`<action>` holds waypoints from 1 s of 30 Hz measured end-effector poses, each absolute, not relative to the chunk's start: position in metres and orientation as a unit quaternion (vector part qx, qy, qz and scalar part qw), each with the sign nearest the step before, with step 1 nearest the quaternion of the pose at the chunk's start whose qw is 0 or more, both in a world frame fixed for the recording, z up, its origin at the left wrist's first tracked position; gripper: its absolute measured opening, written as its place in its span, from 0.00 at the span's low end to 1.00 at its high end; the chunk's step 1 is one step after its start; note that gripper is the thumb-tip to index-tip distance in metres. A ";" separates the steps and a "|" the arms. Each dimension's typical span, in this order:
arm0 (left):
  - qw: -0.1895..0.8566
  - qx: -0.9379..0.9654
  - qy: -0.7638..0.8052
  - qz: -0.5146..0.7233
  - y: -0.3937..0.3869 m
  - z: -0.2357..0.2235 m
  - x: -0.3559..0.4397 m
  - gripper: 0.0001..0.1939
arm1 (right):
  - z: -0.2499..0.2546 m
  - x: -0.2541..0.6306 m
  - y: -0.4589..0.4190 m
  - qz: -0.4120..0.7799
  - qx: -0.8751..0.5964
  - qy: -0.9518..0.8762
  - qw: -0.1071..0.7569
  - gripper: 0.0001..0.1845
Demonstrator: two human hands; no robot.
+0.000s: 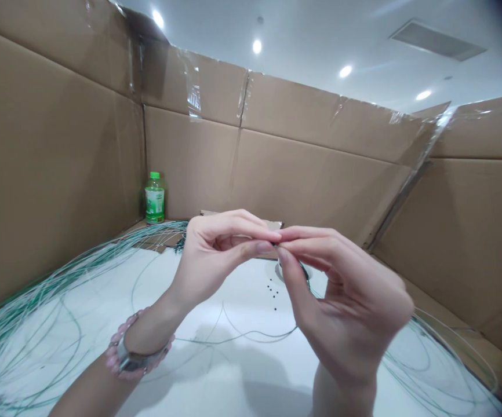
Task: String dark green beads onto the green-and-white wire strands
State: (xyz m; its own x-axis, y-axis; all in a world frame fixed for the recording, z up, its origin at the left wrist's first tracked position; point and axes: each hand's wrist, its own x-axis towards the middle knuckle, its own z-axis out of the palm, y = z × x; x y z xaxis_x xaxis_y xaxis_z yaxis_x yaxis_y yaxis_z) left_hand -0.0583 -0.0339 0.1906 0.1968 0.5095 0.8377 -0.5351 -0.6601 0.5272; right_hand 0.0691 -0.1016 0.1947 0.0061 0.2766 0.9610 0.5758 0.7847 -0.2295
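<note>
Currently, your left hand (220, 258) and right hand (346, 295) are together, fingertips pinching what appears to be the end of a thin green wire (251, 336) above the white tabletop (229, 292), small black beads (272, 293) lying just below

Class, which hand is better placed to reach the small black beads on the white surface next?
Probably the right hand: its thumb sits just above the small black beads, while the left hand lies farther to the side. Both hands are currently pinching together at their fingertips, though.
</note>
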 end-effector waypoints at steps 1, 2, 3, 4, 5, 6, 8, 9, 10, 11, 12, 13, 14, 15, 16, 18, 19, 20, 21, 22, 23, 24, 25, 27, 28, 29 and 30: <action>0.409 0.656 -0.007 0.634 -0.034 0.190 -0.059 0.08 | 0.195 0.069 -0.102 -0.117 -0.306 -0.694 0.641 0.14; 0.407 0.658 -0.004 0.634 -0.034 0.190 -0.059 0.09 | 0.194 0.069 -0.102 -0.117 -0.306 -0.693 0.642 0.15; 0.405 0.659 -0.002 0.634 -0.034 0.190 -0.059 0.09 | 0.194 0.069 -0.101 -0.118 -0.307 -0.693 0.642 0.15; 0.403 0.661 0.000 0.633 -0.034 0.190 -0.059 0.09 | 0.194 0.069 -0.101 -0.118 -0.306 -0.692 0.643 0.15; 0.400 0.661 0.003 0.635 -0.034 0.189 -0.059 0.09 | 0.194 0.069 -0.101 -0.120 -0.305 -0.691 0.644 0.16; 0.396 0.661 0.006 0.638 -0.035 0.189 -0.058 0.09 | 0.194 0.069 -0.101 -0.122 -0.303 -0.691 0.645 0.16; 0.386 0.658 0.013 0.647 -0.036 0.189 -0.058 0.09 | 0.194 0.069 -0.100 -0.126 -0.301 -0.692 0.644 0.15; 0.378 0.656 0.017 0.653 -0.037 0.190 -0.057 0.09 | 0.195 0.068 -0.099 -0.128 -0.300 -0.693 0.644 0.15; 0.368 0.654 0.023 0.661 -0.038 0.190 -0.057 0.09 | 0.195 0.068 -0.099 -0.129 -0.299 -0.693 0.643 0.15; 0.358 0.652 0.028 0.667 -0.038 0.190 -0.057 0.09 | 0.195 0.068 -0.099 -0.128 -0.298 -0.693 0.643 0.14; 0.349 0.651 0.034 0.673 -0.039 0.190 -0.057 0.08 | 0.195 0.068 -0.099 -0.127 -0.298 -0.692 0.645 0.14; 0.341 0.652 0.036 0.677 -0.039 0.191 -0.057 0.08 | 0.195 0.069 -0.099 -0.125 -0.297 -0.692 0.645 0.14; 0.336 0.653 0.037 0.678 -0.039 0.191 -0.057 0.07 | 0.195 0.069 -0.099 -0.122 -0.296 -0.694 0.645 0.14; 0.334 0.655 0.034 0.677 -0.039 0.191 -0.057 0.07 | 0.195 0.069 -0.100 -0.118 -0.296 -0.695 0.645 0.14; 0.335 0.657 0.030 0.675 -0.039 0.191 -0.057 0.06 | 0.196 0.069 -0.100 -0.113 -0.296 -0.697 0.643 0.14; 0.340 0.660 0.021 0.669 -0.038 0.192 -0.058 0.06 | 0.196 0.070 -0.102 -0.103 -0.298 -0.699 0.642 0.14; 0.341 0.661 0.018 0.668 -0.038 0.192 -0.058 0.07 | 0.196 0.070 -0.102 -0.100 -0.299 -0.700 0.641 0.14; 0.340 0.662 0.016 0.668 -0.038 0.192 -0.058 0.07 | 0.196 0.070 -0.103 -0.099 -0.300 -0.700 0.641 0.14; 0.338 0.663 0.014 0.668 -0.038 0.192 -0.058 0.07 | 0.196 0.071 -0.104 -0.099 -0.302 -0.700 0.639 0.14; 0.335 0.664 0.013 0.669 -0.038 0.192 -0.058 0.07 | 0.196 0.071 -0.105 -0.101 -0.303 -0.701 0.637 0.14; 0.330 0.666 0.011 0.669 -0.039 0.192 -0.058 0.07 | 0.196 0.071 -0.106 -0.103 -0.306 -0.702 0.635 0.14; 0.324 0.669 0.010 0.668 -0.039 0.192 -0.058 0.07 | 0.197 0.071 -0.107 -0.104 -0.310 -0.703 0.632 0.14; 0.317 0.674 0.010 0.667 -0.039 0.192 -0.058 0.07 | 0.197 0.072 -0.108 -0.103 -0.314 -0.704 0.629 0.14; 0.297 0.684 0.015 0.666 -0.038 0.191 -0.059 0.06 | 0.197 0.073 -0.109 -0.104 -0.319 -0.706 0.623 0.13; 0.282 0.689 0.019 0.668 -0.038 0.191 -0.059 0.05 | 0.197 0.073 -0.109 -0.106 -0.321 -0.708 0.620 0.13; 0.262 0.694 0.024 0.670 -0.038 0.190 -0.060 0.06 | 0.197 0.073 -0.110 -0.106 -0.323 -0.708 0.619 0.13; 0.239 0.699 0.030 0.674 -0.038 0.189 -0.060 0.06 | 0.197 0.074 -0.110 -0.107 -0.326 -0.708 0.617 0.13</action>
State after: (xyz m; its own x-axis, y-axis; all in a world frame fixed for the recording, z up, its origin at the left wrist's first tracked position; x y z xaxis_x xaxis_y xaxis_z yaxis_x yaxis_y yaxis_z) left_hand -0.0602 -0.0382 0.1894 0.0903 0.3638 0.9271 -0.2804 -0.8840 0.3742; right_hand 0.0735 -0.1099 0.1973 -0.0269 0.3295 0.9438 0.5943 0.7644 -0.2499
